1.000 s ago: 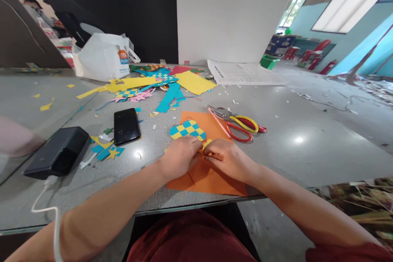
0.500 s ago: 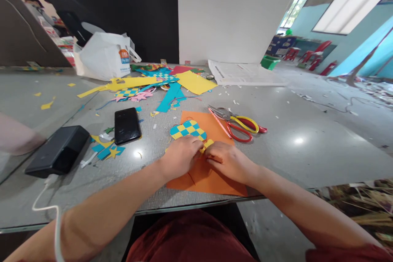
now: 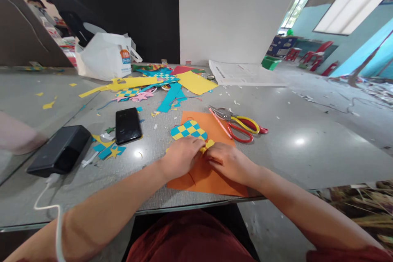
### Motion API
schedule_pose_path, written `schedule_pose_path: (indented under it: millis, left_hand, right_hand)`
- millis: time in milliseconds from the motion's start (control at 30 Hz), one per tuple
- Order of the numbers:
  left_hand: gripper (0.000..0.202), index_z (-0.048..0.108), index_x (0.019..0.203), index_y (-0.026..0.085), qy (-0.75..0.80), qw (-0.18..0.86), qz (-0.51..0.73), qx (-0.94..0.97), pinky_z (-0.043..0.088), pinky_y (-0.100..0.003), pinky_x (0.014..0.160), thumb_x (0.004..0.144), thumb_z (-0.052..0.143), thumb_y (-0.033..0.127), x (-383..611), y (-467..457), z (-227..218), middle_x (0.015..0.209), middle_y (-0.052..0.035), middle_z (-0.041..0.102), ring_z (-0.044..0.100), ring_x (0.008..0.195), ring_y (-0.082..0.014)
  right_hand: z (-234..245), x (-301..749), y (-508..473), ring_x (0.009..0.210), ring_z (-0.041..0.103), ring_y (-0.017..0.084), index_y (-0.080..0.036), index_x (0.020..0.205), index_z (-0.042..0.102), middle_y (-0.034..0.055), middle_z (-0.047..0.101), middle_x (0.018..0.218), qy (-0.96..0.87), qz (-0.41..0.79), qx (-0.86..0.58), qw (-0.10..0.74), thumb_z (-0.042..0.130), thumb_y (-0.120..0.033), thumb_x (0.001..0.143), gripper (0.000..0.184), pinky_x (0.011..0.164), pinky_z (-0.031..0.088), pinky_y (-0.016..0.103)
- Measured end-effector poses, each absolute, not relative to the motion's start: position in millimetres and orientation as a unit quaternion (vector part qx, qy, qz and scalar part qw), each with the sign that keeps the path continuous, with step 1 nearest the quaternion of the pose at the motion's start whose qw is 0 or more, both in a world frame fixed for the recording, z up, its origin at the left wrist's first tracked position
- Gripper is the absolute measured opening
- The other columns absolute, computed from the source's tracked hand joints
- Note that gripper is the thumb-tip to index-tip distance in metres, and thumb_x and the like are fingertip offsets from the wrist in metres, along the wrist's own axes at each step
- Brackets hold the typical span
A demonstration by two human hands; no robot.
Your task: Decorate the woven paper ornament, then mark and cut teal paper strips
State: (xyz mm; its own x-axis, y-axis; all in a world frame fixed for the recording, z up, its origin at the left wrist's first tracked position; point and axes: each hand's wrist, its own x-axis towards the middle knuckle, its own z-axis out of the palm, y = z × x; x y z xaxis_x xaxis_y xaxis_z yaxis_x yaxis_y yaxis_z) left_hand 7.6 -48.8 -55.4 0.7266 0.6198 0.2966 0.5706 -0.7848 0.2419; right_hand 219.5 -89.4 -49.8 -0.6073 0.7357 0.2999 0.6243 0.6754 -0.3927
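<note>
My left hand [image 3: 181,156] and my right hand [image 3: 229,163] meet over an orange paper sheet [image 3: 211,178] at the table's near edge. Both have their fingers pinched on a small yellow paper piece [image 3: 208,145] between them. Just beyond my fingers lies a woven blue-and-yellow checkered paper shape [image 3: 188,130], partly on the orange sheet. Red and yellow scissors [image 3: 238,123] lie to the right of it, apart from my hands.
A black phone [image 3: 128,125] and a black box [image 3: 57,151] with a white cable lie to the left. Coloured paper scraps [image 3: 159,82], a white bag [image 3: 104,55] and a newspaper [image 3: 242,73] lie farther back on the grey table [image 3: 307,151]. Another person's arm [image 3: 15,137] shows at the left edge.
Both hands stay pinched together over the orange sheet; the fingers shift slightly on the yellow piece. Nothing else has moved.
</note>
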Motion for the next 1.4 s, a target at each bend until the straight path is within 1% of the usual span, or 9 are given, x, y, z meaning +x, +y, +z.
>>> schedule_pose_path:
  millis: [100, 233, 433, 500, 600, 700, 767, 1100, 1400]
  left_hand:
    - [0.012, 0.063, 0.095, 0.017, 0.314, 0.061, 0.178, 0.930, 0.053, -0.034, 0.071, 0.095, 0.054, 0.009, 7, -49, -54, 0.090, -0.0076, 0.072, 0.069, 0.084, -0.0246]
    - [0.019, 0.059, 0.084, 0.019, 0.301, 0.053, 0.192, 0.933, 0.051, -0.033, 0.069, 0.098, 0.051, 0.010, 8, -49, -53, 0.082, -0.0058, 0.068, 0.068, 0.081, -0.0227]
    - [0.006, 0.058, 0.097, 0.019, 0.313, 0.038, 0.221, 0.923, 0.053, -0.033, 0.070, 0.098, 0.055, 0.014, 6, -46, -63, 0.089, -0.0059, 0.070, 0.070, 0.085, -0.0230]
    - [0.006, 0.058, 0.101, 0.019, 0.308, 0.041, 0.228, 0.923, 0.055, -0.034, 0.073, 0.098, 0.055, 0.014, 5, -46, -65, 0.092, -0.0065, 0.072, 0.071, 0.088, -0.0237]
    - [0.012, 0.059, 0.110, 0.018, 0.301, 0.053, 0.231, 0.924, 0.057, -0.036, 0.078, 0.099, 0.055, 0.014, 4, -45, -64, 0.098, -0.0079, 0.074, 0.072, 0.094, -0.0248]
    - [0.023, 0.059, 0.121, 0.018, 0.309, 0.060, 0.223, 0.923, 0.058, -0.037, 0.080, 0.098, 0.056, 0.013, 5, -44, -64, 0.103, -0.0092, 0.076, 0.073, 0.098, -0.0254]
    - [0.028, 0.059, 0.124, 0.018, 0.315, 0.064, 0.219, 0.921, 0.059, -0.037, 0.081, 0.097, 0.057, 0.013, 5, -44, -65, 0.106, -0.0095, 0.076, 0.073, 0.100, -0.0255]
    - [0.030, 0.061, 0.124, 0.019, 0.321, 0.079, 0.223, 0.917, 0.060, -0.037, 0.079, 0.095, 0.058, 0.011, 5, -42, -66, 0.104, -0.0086, 0.077, 0.074, 0.097, -0.0256]
    - [0.026, 0.062, 0.121, 0.017, 0.331, 0.056, 0.210, 0.918, 0.058, -0.037, 0.075, 0.097, 0.054, 0.012, 7, -43, -67, 0.100, -0.0091, 0.076, 0.074, 0.093, -0.0261]
  right_hand:
    - [-50, 220, -90, 0.086, 0.070, 0.022, -0.018, 0.084, 0.067, 0.0062, 0.075, 0.087, -0.891, 0.120, -0.385, 0.210, 0.064, -0.002, 0.090, 0.017, 0.078, 0.054, 0.033]
    - [-49, 219, -90, 0.086, 0.070, 0.023, -0.017, 0.085, 0.067, 0.0069, 0.075, 0.087, -0.895, 0.114, -0.381, 0.200, 0.064, -0.002, 0.091, 0.017, 0.077, 0.053, 0.033]
    - [-51, 220, -90, 0.086, 0.069, 0.023, -0.018, 0.084, 0.067, 0.0069, 0.075, 0.086, -0.904, 0.103, -0.365, 0.197, 0.062, -0.003, 0.093, 0.017, 0.078, 0.053, 0.034]
    - [-51, 220, -90, 0.084, 0.069, 0.023, -0.018, 0.084, 0.066, 0.0066, 0.074, 0.085, -0.907, 0.097, -0.361, 0.194, 0.063, -0.003, 0.093, 0.018, 0.077, 0.052, 0.034]
    - [-51, 219, -89, 0.082, 0.069, 0.023, -0.017, 0.083, 0.066, 0.0063, 0.074, 0.084, -0.910, 0.087, -0.357, 0.194, 0.062, -0.003, 0.093, 0.018, 0.075, 0.052, 0.034]
    - [-50, 219, -90, 0.082, 0.068, 0.022, -0.017, 0.082, 0.067, 0.0061, 0.074, 0.084, -0.910, 0.082, -0.357, 0.193, 0.064, -0.003, 0.093, 0.017, 0.074, 0.051, 0.033]
    - [-50, 219, -90, 0.082, 0.068, 0.022, -0.017, 0.083, 0.067, 0.0058, 0.074, 0.084, -0.910, 0.082, -0.356, 0.194, 0.064, -0.003, 0.092, 0.017, 0.075, 0.051, 0.033]
    - [-51, 219, -90, 0.078, 0.066, 0.021, -0.018, 0.078, 0.064, 0.0044, 0.072, 0.080, -0.914, 0.067, -0.346, 0.200, 0.061, -0.005, 0.095, 0.022, 0.071, 0.050, 0.032]
    - [-51, 219, -91, 0.081, 0.067, 0.022, -0.017, 0.082, 0.066, 0.0070, 0.073, 0.084, -0.925, 0.043, -0.337, 0.170, 0.062, -0.008, 0.097, 0.018, 0.076, 0.052, 0.034]
